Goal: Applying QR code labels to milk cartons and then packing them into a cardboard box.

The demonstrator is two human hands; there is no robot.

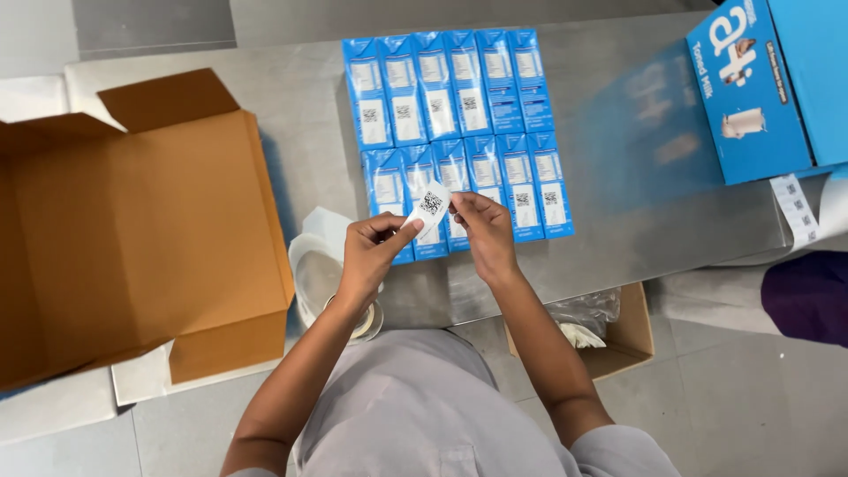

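Fingers of both hands are pinching a small white label point(430, 209) printed with a square code, holding it just above the near row of blue cartons point(459, 132). The left hand point(371, 256) is gripping the label's lower edge between thumb and forefinger, while the right hand point(484, 231) is nipping its upper right corner; both grips are closed on the label, neither released. The cartons are lying flat in two rows of six on the grey surface point(618, 221), filling the area from about eleven to one o'clock of the hands, each one already showing a white patch with a code on its face. At nine o'clock an open brown cardboard box point(132, 230) is sitting with its flaps spread, and at two o'clock a large blue printed case point(760, 88) is standing at the surface's far corner, with a strip of spare labels point(798, 209) trailing beside it at three o'clock. A roll of clear tape point(364, 320) seems to be resting under the left wrist at seven o'clock. To handle the label well, I judge that the fingertips should be keeping to its very edges so the sticky back is not fouling, and that the label should be staying taut and square to the carton below rather than curling.
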